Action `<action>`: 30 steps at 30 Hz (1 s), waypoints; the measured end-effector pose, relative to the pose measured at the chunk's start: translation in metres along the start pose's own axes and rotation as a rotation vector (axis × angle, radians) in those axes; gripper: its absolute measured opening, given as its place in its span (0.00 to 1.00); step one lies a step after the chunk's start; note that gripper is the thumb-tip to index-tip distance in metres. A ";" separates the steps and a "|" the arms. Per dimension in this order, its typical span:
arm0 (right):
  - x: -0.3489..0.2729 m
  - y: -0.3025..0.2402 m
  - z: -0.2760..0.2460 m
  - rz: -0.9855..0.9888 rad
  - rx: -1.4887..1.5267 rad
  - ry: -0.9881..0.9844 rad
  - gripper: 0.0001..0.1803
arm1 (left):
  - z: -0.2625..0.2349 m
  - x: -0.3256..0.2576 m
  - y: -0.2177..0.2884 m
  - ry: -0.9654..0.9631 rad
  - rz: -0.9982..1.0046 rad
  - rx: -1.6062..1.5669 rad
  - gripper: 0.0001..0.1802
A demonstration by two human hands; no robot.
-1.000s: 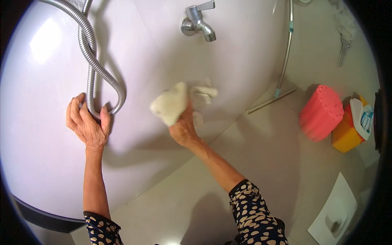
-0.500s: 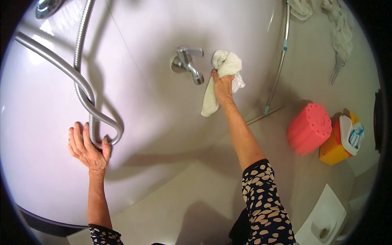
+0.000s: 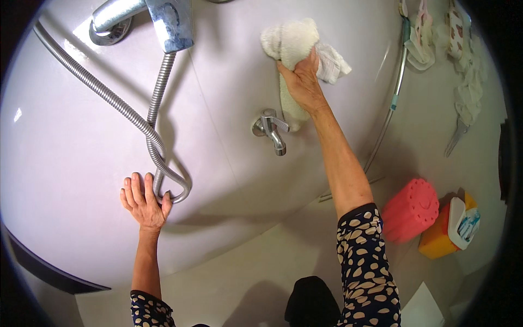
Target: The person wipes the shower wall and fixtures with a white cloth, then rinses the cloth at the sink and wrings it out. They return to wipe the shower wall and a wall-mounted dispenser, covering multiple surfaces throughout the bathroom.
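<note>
My right hand (image 3: 306, 82) grips a white cloth (image 3: 291, 41) against the pale wall, above and to the right of a chrome tap (image 3: 270, 128). Part of the cloth hangs below the hand, reaching down beside the tap handle. My left hand (image 3: 146, 206) lies spread on the wall at lower left, fingers apart. Its thumb is by the lower loop of a silver shower hose (image 3: 155, 147), which crosses over itself. The hose hangs from a chrome shower fitting (image 3: 171, 27) at the top.
A metal pole (image 3: 396, 90) runs down the wall to the right. Beyond it hang white mesh or plastic items (image 3: 468, 82). At lower right are a pink bucket-like container (image 3: 408, 210) and an orange-yellow bin (image 3: 438, 237). The tiled floor (image 3: 218, 272) lies below the wall.
The view has tilted upward, so the shower fitting shows more. My right hand has moved with the cloth from beside the tap to above it. My left hand stays spread by the hose loop.
</note>
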State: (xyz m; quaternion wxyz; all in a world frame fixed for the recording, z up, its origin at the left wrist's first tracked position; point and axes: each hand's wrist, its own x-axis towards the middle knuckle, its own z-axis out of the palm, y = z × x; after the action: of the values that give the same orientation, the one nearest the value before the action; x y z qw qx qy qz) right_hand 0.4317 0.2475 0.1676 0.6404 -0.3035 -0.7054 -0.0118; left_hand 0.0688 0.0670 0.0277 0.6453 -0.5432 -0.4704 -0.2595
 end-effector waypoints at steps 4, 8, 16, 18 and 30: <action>0.020 -0.035 0.022 -0.343 -0.088 0.000 0.39 | -0.010 -0.001 -0.008 -0.049 -0.026 0.002 0.33; 0.024 -0.096 0.059 -0.791 -0.283 -0.044 0.19 | 0.000 -0.006 -0.011 -0.069 -0.051 -0.021 0.33; 0.035 -0.088 0.066 -0.805 -0.312 -0.143 0.20 | 0.006 -0.008 -0.031 -0.126 -0.025 -0.014 0.34; 0.040 -0.048 0.056 -0.686 -0.328 -0.107 0.25 | 0.007 -0.009 -0.030 -0.142 -0.010 -0.013 0.35; -0.029 0.128 0.017 0.633 -0.014 0.228 0.35 | 0.013 -0.009 -0.032 -0.201 0.011 -0.006 0.38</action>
State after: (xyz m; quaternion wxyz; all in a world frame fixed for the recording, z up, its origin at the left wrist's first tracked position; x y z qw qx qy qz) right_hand 0.4732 0.3467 0.0911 0.6851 -0.5086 -0.4998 0.1489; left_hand 0.0340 0.0686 0.0342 0.5945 -0.5710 -0.5291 -0.2016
